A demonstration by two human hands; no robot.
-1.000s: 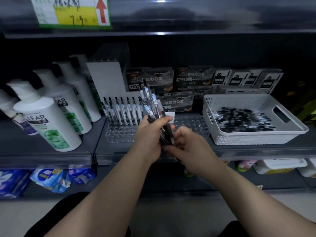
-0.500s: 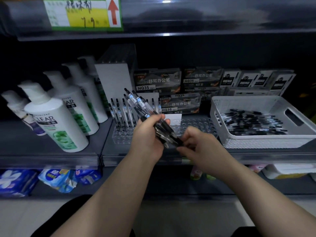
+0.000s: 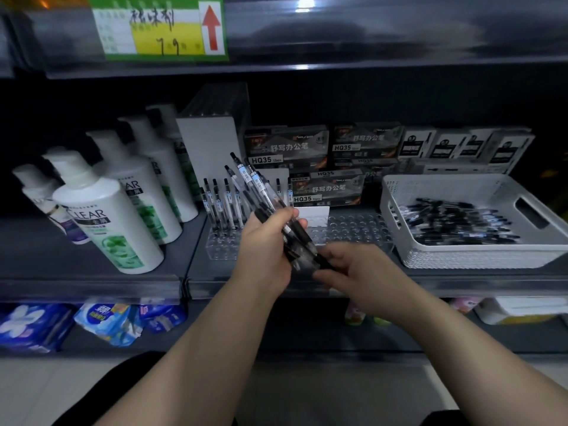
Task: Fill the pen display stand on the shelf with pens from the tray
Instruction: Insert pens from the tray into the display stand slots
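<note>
My left hand [image 3: 266, 250] grips a bundle of several black-and-clear pens [image 3: 259, 192], slanted with their clicker ends up and to the left. My right hand [image 3: 359, 272] pinches the lower tip end of one pen in that bundle. Behind my hands, a clear pen display stand [image 3: 353, 229] with rows of round holes sits on the shelf. Several pens [image 3: 219, 204] stand upright in its left rows; the holes on its right side hold none. A white perforated tray [image 3: 479, 256] at the right holds a pile of loose pens [image 3: 455, 219].
White shampoo bottles [image 3: 104, 216] stand at the left of the shelf. Boxed pen packs [image 3: 325, 189] line the back behind the stand. A white divider panel [image 3: 209, 149] stands between bottles and pens. Packaged goods [image 3: 104, 321] lie on the lower shelf. A price tag [image 3: 159, 29] hangs above.
The pen bundle in my left hand has tilted from nearly upright to slanting left. My right hand stays at its lower end. The view has shifted slightly to the left.
</note>
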